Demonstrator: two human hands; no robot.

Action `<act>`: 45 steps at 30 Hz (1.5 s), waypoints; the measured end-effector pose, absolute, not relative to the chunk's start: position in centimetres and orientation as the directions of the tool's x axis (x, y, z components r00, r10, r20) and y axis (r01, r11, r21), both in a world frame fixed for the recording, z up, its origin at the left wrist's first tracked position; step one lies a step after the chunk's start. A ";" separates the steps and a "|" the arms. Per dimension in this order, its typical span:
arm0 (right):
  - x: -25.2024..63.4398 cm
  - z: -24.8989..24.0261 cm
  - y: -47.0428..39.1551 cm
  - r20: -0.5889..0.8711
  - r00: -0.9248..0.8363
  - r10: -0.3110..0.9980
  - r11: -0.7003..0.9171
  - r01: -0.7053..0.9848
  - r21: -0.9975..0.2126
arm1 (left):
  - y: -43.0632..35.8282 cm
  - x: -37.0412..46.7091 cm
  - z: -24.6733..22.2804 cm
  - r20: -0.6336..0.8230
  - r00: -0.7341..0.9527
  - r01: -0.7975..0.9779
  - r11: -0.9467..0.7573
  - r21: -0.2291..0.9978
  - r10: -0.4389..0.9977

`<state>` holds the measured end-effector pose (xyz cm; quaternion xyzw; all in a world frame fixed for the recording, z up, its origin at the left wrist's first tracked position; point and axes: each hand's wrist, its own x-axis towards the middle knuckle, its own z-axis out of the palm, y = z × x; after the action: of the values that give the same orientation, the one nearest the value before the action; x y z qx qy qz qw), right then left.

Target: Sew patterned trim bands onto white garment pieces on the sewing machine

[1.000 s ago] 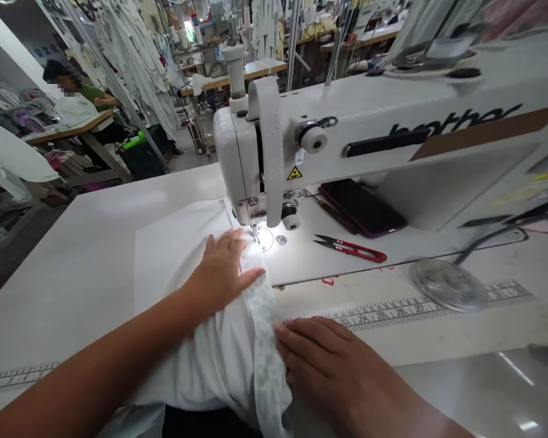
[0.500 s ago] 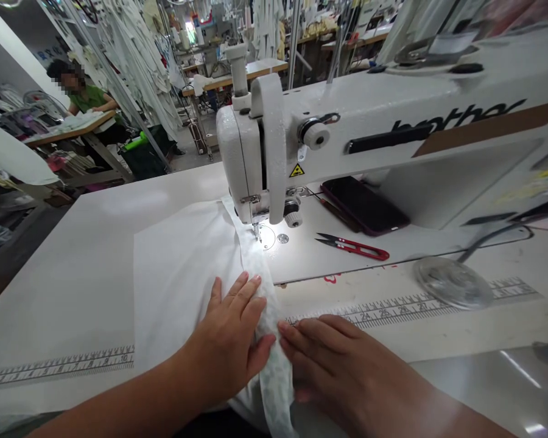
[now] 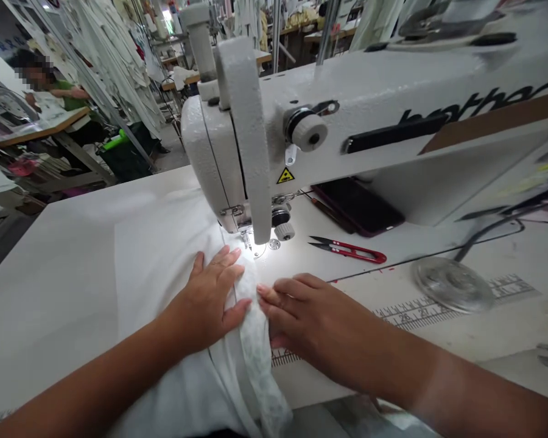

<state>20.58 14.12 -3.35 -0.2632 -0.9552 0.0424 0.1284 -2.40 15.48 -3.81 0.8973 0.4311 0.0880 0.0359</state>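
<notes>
White fabric [image 3: 155, 274] lies on the sewing table, its right edge running under the presser foot [image 3: 245, 239] of a white sewing machine [image 3: 228, 146]. A pale, faintly patterned strip [image 3: 256, 347] runs along that edge and hangs toward me. My left hand [image 3: 214, 295] rests on the fabric with fingers spread, its thumb at the strip. At the strip's right side is my right hand [image 3: 296, 310], fingers closed together at its edge. The right fingertips partly hide the strip, and I see a pinch on its border.
Red-handled thread snips [image 3: 351, 250] and a dark phone [image 3: 358, 207] lie right of the needle. A clear round dish [image 3: 452, 285] sits on the printed ruler [image 3: 411, 317]. At the far left a person [image 3: 64, 91] works at another table.
Both hands have moved forward toward the needle, and the fabric has advanced with them. More folds show near me. The camera view has moved closer to the machine head.
</notes>
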 end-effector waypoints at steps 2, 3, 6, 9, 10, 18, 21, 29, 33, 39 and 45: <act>20.4 -3.2 15.0 0.206 -0.831 0.517 0.855 0.494 -0.155 | 16.5 -2.7 -3.9 0.115 0.608 0.772 -0.619 0.142 0.785; 20.3 -3.2 15.5 0.201 -0.830 0.520 0.854 0.498 -0.155 | 17.0 -2.8 -3.9 0.109 0.607 0.774 -0.617 0.145 0.787; 20.0 -3.2 16.8 0.207 -0.824 0.527 0.850 0.510 -0.133 | 18.5 -3.1 -3.7 0.104 0.601 0.776 -0.609 0.162 0.793; 19.7 -3.2 18.1 0.214 -0.821 0.530 0.848 0.517 -0.115 | 20.0 -3.3 -3.5 0.113 0.598 0.776 -0.609 0.164 0.793; 19.6 -3.2 18.4 0.209 -0.819 0.534 0.845 0.522 -0.116 | 20.5 -3.3 -3.4 0.117 0.600 0.776 -0.612 0.155 0.791; 20.1 -3.0 14.7 0.273 -0.721 0.637 0.770 0.577 -0.273 | 18.6 -4.1 -3.2 0.175 0.630 0.750 -0.651 0.112 0.756; 21.1 -4.4 9.4 0.413 -0.605 0.681 0.732 0.565 -0.380 | 13.1 -4.3 -2.7 0.145 0.662 0.711 -0.677 0.189 0.736; 19.2 -8.3 0.7 0.501 -0.249 0.829 0.537 0.603 -0.590 | 3.5 -2.2 -2.3 0.158 0.691 0.625 -0.692 0.361 0.706; 18.0 -8.9 -0.7 0.184 -0.157 0.970 0.226 0.311 -0.923 | 2.6 -1.4 -2.8 0.206 0.667 0.677 -0.698 0.232 0.716; 15.9 -8.5 -1.8 -0.162 -0.390 0.907 -0.310 -0.355 -0.882 | 1.4 -0.4 -3.6 0.369 0.620 0.669 -0.713 0.212 0.692; 17.3 -6.4 -1.0 0.089 -0.240 0.967 0.103 0.049 -0.993 | 0.8 -1.4 -2.7 0.366 0.682 0.561 -0.774 0.294 0.633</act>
<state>17.29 -1.05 -6.36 -0.4269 -0.5948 0.5158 0.4448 -1.42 0.83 -2.65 0.9137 0.3265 0.2285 0.0789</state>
